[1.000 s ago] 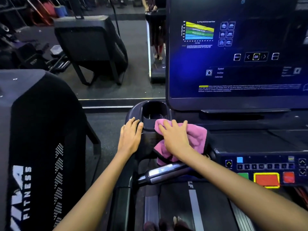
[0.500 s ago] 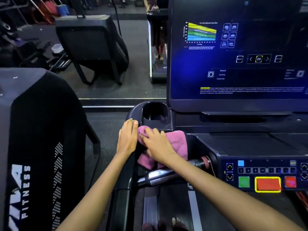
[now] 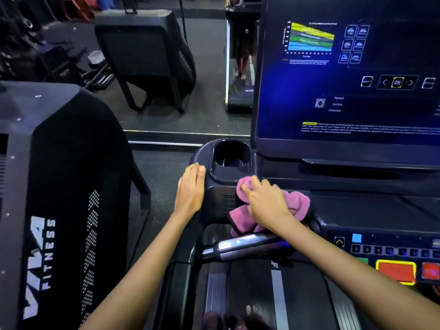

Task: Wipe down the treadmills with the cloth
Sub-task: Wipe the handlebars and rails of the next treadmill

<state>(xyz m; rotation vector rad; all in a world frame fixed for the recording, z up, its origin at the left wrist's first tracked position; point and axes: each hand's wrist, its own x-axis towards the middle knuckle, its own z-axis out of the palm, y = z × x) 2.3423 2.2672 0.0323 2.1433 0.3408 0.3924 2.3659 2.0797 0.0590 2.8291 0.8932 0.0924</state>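
Head view showed the right hand [image 3: 266, 203] lying flat on the pink cloth [image 3: 295, 206], fingers fairly straight and pressing it onto the console ledge just below the cup holder [image 3: 231, 158]. That grip was a flat press, not a clench; the fingers pointed up and to the left, toward the holder's near rim. The cloth sat bunched under the palm, its bulk trailing to the right and toward the person, with a fold hanging over the edge above the chrome handlebar [image 3: 242, 246].

The left hand [image 3: 190, 189] rested with straight fingers on the rounded left corner of the console, holding nothing, just beside the cup holder and apart from the cloth.

The relation that mattered: the unwiped run of ledge stretched to the right of the cloth, along the base of the screen [image 3: 345, 79] and above the button panel [image 3: 392, 251]. Its long axis ran left to right, so the right hand, already on the cloth, looked the nearer and better placed to sweep that way. The left hand seemed only a brace. A careless sweep downward could have pressed the buttons.
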